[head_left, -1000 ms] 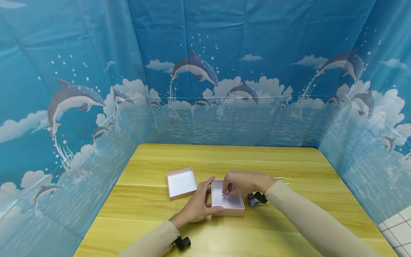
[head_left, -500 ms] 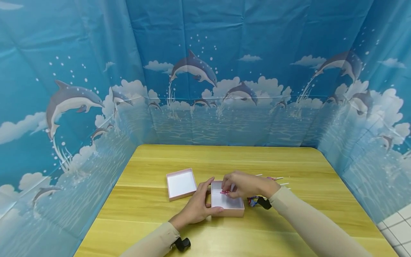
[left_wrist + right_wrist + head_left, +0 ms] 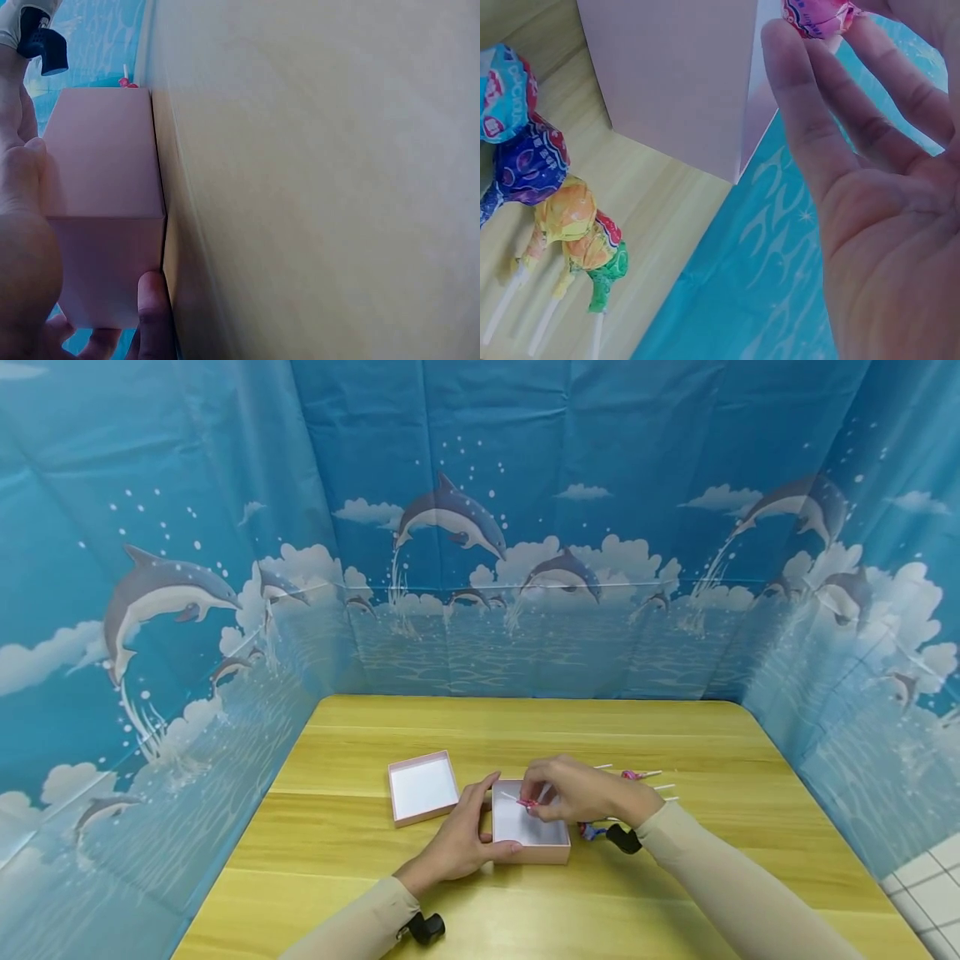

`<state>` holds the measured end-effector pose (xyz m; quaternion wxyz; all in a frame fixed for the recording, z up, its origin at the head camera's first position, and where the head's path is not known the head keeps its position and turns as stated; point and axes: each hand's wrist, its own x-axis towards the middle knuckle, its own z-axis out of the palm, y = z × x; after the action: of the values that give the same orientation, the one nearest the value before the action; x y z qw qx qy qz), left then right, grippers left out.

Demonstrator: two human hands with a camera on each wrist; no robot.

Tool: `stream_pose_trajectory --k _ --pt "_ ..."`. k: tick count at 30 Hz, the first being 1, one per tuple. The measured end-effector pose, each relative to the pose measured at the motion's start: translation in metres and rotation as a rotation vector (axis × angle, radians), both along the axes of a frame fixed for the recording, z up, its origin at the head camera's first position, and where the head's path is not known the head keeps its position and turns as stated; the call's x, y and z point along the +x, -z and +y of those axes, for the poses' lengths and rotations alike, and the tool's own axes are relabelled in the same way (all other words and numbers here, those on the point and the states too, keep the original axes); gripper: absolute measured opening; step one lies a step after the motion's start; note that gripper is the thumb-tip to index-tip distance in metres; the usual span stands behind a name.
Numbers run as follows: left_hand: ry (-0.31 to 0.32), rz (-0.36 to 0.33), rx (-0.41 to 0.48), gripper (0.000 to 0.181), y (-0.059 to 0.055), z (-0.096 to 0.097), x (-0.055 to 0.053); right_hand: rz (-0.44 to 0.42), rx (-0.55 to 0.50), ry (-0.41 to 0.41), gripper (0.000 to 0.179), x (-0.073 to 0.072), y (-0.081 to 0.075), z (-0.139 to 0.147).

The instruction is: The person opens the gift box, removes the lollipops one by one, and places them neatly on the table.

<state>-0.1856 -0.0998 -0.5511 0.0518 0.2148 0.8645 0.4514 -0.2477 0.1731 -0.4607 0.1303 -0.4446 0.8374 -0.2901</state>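
My left hand (image 3: 457, 839) holds the pink open box (image 3: 543, 855) at its left side, thumb along the front wall and index finger at the back left corner. In the left wrist view its fingers wrap round the end of the pink box (image 3: 105, 157). Over the box's white inside, my right hand (image 3: 573, 789) pinches a pink-wrapped lollipop (image 3: 527, 803), its white stick pointing to the far left. The right wrist view shows the pink lollipop (image 3: 821, 16) between fingertips and thumb, partly cut off by the frame's top.
Left of the box lies its matching lid (image 3: 423, 787), white inside facing up. Several wrapped lollipops (image 3: 529, 169) lie on the wooden table (image 3: 360, 893) to the right of the box, partly hidden by the right arm. A dolphin-print curtain (image 3: 480, 652) surrounds the table.
The right hand has turned slightly and shifted a little right, and the pink lollipop's stick now shows pointing to the far left. More lollipops show behind the right wrist. The left hand stays put.
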Motion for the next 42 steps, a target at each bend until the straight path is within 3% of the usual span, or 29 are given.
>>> stream_pose_trajectory --k 8,19,28,42 --pt "0.002 0.032 -0.004 0.114 -0.003 0.000 0.002 0.011 -0.044 0.022 0.004 0.003 0.001 0.000" --pt "-0.010 0.006 -0.001 0.115 0.002 0.001 0.002 0.092 -0.068 0.024 0.007 0.005 0.004 0.004" --pt "-0.008 0.013 -0.004 0.114 0.001 0.001 0.001 0.052 -0.099 0.037 0.008 0.007 0.001 0.005" --pt "-0.007 0.007 0.000 0.114 0.001 0.001 0.001 0.069 -0.113 0.035 0.011 0.012 0.002 0.017"
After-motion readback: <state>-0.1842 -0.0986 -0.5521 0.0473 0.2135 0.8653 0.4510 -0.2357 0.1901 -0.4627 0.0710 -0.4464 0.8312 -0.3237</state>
